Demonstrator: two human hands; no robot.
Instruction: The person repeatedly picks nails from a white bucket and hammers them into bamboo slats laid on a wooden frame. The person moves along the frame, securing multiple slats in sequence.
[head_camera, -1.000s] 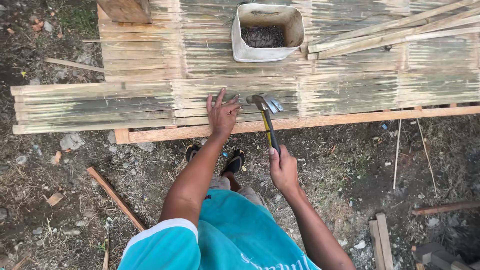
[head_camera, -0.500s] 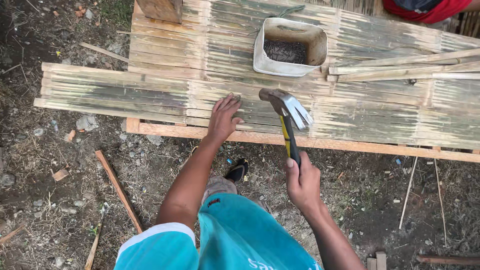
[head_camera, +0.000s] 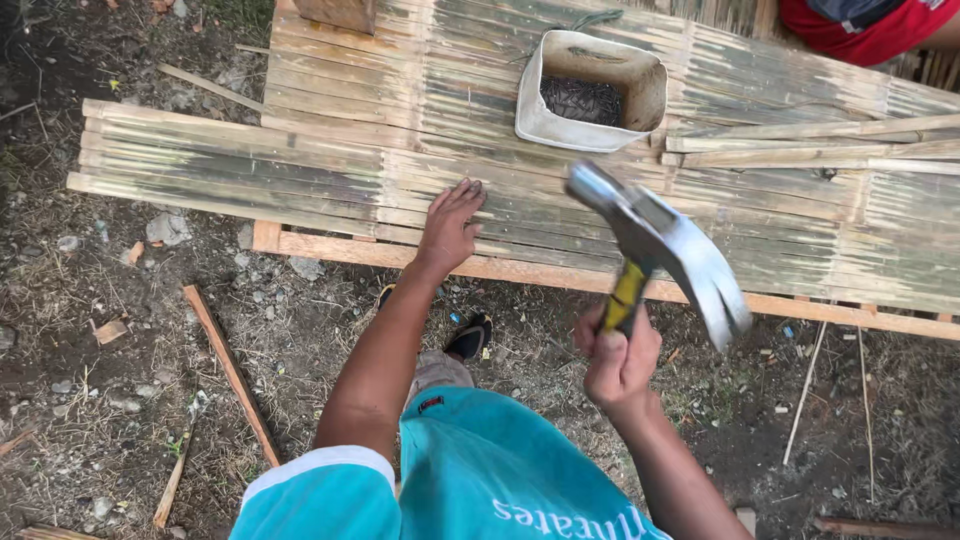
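Note:
My left hand (head_camera: 449, 226) rests flat, fingers spread, on a panel of split bamboo slats (head_camera: 330, 170) laid over a wooden batten (head_camera: 520, 268). My right hand (head_camera: 618, 362) grips the yellow-and-black handle of a claw hammer (head_camera: 660, 245). The steel head is raised toward the camera, above the slats and to the right of my left hand. Whether a nail sits under my left fingers is too small to tell.
A white cut plastic container (head_camera: 590, 90) of dark nails stands on the slats at the back. Loose bamboo strips (head_camera: 810, 140) lie at the right. A person in red (head_camera: 860, 25) is at the top right. Wood scraps (head_camera: 230, 370) lie on the dirt.
The hammer has swung up from just above the slats toward the camera, its head now large and blurred. My left hand stays planted on the bamboo. The view has shifted.

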